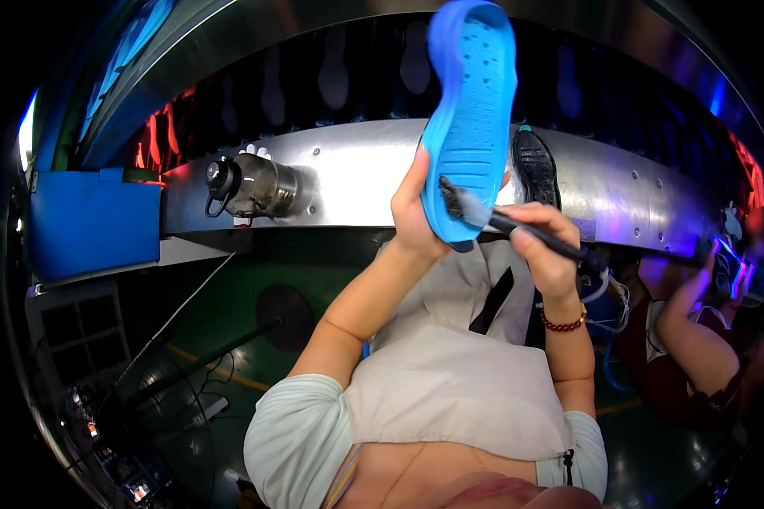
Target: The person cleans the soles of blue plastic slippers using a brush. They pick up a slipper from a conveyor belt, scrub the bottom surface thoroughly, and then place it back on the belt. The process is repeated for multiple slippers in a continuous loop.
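Note:
A bright blue shoe sole [474,110] is held up at the middle, its hollow inner side facing me. My left hand [416,212] is closed round its left edge near the lower end. In my right hand [547,246] is a brush [560,247] with a black handle, gripped between thumb and fingers. Its pale, dark-tipped bristles lie against the inside of the sole's lower end. The fingers of my left hand behind the sole are mostly hidden.
A metal ledge [348,161] crosses ahead, with a smoky bottle [267,185] at left and a black sole [535,168] at right. Dark soles [334,72] stand in a row beyond. A blue box [98,222] is far left; another person [696,331] sits at right.

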`<action>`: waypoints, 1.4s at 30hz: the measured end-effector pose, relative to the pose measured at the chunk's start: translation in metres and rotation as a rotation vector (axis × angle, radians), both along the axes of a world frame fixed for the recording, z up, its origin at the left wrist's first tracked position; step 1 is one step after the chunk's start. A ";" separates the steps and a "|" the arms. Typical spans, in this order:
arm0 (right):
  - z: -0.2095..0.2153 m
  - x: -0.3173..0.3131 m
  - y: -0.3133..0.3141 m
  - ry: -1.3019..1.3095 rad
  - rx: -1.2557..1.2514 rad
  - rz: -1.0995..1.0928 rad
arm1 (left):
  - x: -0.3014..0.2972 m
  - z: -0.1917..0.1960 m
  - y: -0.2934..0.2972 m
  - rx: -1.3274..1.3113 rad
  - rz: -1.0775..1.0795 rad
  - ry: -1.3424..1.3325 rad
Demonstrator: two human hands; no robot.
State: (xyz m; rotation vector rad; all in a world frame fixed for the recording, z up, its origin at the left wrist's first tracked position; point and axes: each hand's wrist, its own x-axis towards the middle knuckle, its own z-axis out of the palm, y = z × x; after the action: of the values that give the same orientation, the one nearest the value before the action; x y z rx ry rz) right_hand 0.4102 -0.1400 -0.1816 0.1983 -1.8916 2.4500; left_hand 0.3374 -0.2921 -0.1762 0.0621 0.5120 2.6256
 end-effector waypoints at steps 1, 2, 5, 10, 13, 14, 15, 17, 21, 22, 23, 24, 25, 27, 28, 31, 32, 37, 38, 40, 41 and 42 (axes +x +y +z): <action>0.004 0.002 -0.001 0.066 0.152 0.035 | -0.002 -0.005 -0.001 -0.112 -0.025 0.075; 0.008 0.002 0.000 0.195 0.309 0.088 | -0.004 -0.009 -0.002 -0.228 -0.028 0.108; 0.022 -0.004 0.014 0.121 0.041 0.129 | -0.014 -0.019 -0.006 -0.181 -0.055 0.066; 0.034 -0.020 0.023 0.318 0.493 0.249 | -0.022 -0.018 -0.005 -0.181 -0.058 0.104; 0.040 -0.021 0.016 0.241 0.451 0.142 | -0.028 -0.014 -0.007 -0.054 -0.113 0.020; 0.042 -0.021 0.013 0.267 0.522 0.162 | -0.031 -0.013 -0.009 -0.016 -0.123 0.027; 0.043 -0.020 0.012 0.327 0.538 0.224 | -0.034 -0.012 -0.011 -0.092 -0.136 0.105; 0.046 -0.019 0.012 0.385 0.487 0.418 | -0.039 -0.009 -0.015 0.037 -0.274 0.027; 0.050 -0.021 0.028 0.325 0.515 0.338 | -0.038 0.000 -0.019 -0.201 -0.456 -0.072; 0.049 -0.023 0.031 0.293 0.627 0.311 | -0.036 0.002 -0.018 -0.236 -0.508 -0.055; 0.050 -0.023 0.036 0.128 0.634 0.465 | -0.035 0.004 -0.017 -0.396 -0.570 -0.098; 0.050 -0.024 0.038 0.250 0.731 0.508 | -0.034 0.006 -0.016 -0.433 -0.613 -0.063; 0.052 -0.025 0.041 0.328 0.727 0.531 | -0.033 0.008 -0.016 -0.504 -0.639 -0.050; 0.054 -0.028 0.043 0.342 0.731 0.580 | -0.031 0.011 -0.016 -0.573 -0.682 -0.047; 0.056 -0.030 0.044 0.390 0.624 0.553 | -0.031 0.011 -0.017 -0.590 -0.701 -0.069; 0.059 -0.034 0.048 0.308 0.702 0.619 | -0.029 0.012 -0.020 -0.673 -0.737 -0.094; 0.059 -0.036 0.050 0.235 0.787 0.694 | -0.029 0.012 -0.021 -0.707 -0.743 -0.087; 0.053 -0.042 0.072 0.200 0.801 0.658 | -0.025 0.013 -0.025 -0.840 -0.704 0.023; 0.052 -0.044 0.074 0.190 0.726 0.563 | -0.026 0.013 -0.026 -0.827 -0.701 0.044; 0.054 -0.047 0.078 0.173 0.834 0.635 | -0.027 0.012 -0.030 -0.838 -0.692 0.072; 0.059 -0.047 0.080 0.170 0.881 0.644 | -0.028 0.012 -0.032 -0.865 -0.686 0.081; 0.065 -0.046 0.080 0.098 0.978 0.657 | -0.028 0.011 -0.032 -0.882 -0.674 0.088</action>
State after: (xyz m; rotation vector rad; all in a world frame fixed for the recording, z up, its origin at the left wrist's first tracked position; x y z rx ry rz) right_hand 0.3642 -0.0599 -0.1170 1.0647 -3.1468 1.3992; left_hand 0.3090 -0.3246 -0.1650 0.0535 1.3533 1.5890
